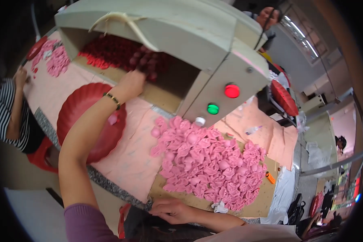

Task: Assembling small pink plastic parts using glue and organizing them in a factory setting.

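Observation:
My left hand [131,84], with a beaded bracelet on its wrist, reaches into the wide opening of a pale grey-green machine [161,28]. It is closed, its fingertips hidden, around a cluster of dark pink pieces [144,60]. Behind and left of it, a heap of red pieces [105,54] lies inside the opening. At the table's near edge rests my right hand [171,209], empty, with fingers loosely stretched to the left. Just beyond it, a large pile of pink petal-shaped pieces [209,165] covers a brown board [181,196]. A red scalloped tray [70,109] sits under my left forearm, with a pink piece inside.
Red [232,90] and green [213,108] buttons and a white knob [200,121] are on the machine's side. An orange cutter [270,178] lies on the board's right. Another person in a striped sleeve [4,109] is at the left, near more pink pieces [57,60].

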`<state>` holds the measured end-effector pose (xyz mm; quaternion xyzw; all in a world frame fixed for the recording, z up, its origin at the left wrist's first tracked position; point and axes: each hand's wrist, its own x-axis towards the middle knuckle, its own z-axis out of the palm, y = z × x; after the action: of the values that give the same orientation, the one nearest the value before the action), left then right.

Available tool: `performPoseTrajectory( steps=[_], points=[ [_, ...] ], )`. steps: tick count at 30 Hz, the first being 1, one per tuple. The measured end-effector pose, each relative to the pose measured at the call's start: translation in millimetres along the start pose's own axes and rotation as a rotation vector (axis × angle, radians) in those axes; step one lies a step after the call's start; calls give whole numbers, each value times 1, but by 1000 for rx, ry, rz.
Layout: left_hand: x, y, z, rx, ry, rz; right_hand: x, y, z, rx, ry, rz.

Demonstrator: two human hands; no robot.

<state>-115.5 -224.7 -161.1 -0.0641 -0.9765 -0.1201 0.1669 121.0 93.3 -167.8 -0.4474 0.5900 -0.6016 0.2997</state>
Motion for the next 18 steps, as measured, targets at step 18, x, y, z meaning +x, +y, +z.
performPoseTrajectory(
  steps=[18],
  points=[
    [109, 59, 34, -92, -80, -206, -6, 6, -5, -70, -29, 11]
  ],
)
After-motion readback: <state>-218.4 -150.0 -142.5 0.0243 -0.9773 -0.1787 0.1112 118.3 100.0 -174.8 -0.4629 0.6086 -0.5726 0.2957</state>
